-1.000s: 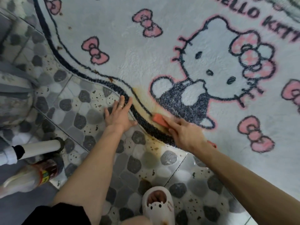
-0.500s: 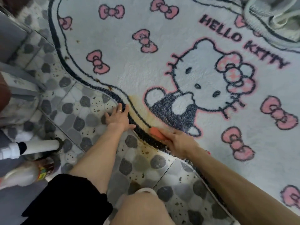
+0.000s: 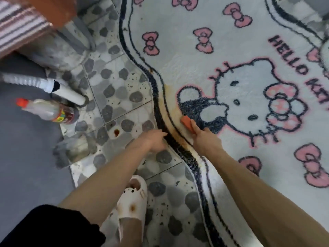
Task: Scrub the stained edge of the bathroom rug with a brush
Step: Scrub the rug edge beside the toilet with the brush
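Right hand's [image 3: 206, 141] grip clamps the light, likely stiff brush [image 3: 187, 123] by its back; left hand [image 3: 154, 141], fingers relaxed, pins the soft rug's [image 3: 178, 59] border.

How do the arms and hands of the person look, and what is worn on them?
Both forearms are bare down to the left hand and the right hand: no gloves, watch or bracelet shows. The blur leaves it unclear whether a ring is worn. At the left arm's upper end, black cloth is probably a sleeve.

rug [image 3: 178, 56]: white, edge stained brown | brush [image 3: 187, 123]: orange, on rug
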`<action>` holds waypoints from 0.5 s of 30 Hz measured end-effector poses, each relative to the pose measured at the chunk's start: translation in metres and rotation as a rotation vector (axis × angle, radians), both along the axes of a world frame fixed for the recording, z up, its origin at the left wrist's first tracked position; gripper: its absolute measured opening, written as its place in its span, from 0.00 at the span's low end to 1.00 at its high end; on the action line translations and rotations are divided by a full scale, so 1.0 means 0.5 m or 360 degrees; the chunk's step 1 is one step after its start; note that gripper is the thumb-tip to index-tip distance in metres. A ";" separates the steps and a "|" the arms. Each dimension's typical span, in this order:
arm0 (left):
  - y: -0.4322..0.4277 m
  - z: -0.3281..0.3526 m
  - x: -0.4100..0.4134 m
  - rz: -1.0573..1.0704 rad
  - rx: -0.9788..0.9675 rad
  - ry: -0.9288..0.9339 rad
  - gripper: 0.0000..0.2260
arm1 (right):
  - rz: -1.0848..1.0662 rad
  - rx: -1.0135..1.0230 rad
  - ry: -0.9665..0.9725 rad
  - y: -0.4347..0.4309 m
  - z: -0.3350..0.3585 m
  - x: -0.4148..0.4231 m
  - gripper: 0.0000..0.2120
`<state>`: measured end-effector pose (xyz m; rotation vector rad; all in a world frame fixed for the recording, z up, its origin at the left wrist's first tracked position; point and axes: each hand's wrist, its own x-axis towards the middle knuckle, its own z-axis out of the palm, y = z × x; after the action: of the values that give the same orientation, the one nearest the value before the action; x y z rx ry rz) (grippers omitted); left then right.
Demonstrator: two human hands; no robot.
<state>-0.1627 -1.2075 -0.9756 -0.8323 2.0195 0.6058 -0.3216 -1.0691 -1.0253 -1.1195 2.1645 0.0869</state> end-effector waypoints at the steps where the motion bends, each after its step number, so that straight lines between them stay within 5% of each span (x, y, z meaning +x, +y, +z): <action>1: 0.021 0.023 0.020 0.0058 0.0017 0.0014 0.28 | 0.0041 0.0016 0.0001 0.005 0.011 0.009 0.34; 15: 0.153 0.174 0.000 -0.0069 -0.0379 -0.0027 0.19 | 0.0233 0.0108 0.0015 0.033 0.037 0.020 0.35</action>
<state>-0.1625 -1.1312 -0.8883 -0.9269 2.1152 0.3359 -0.3116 -1.0524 -1.0068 -1.2393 2.0694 0.2300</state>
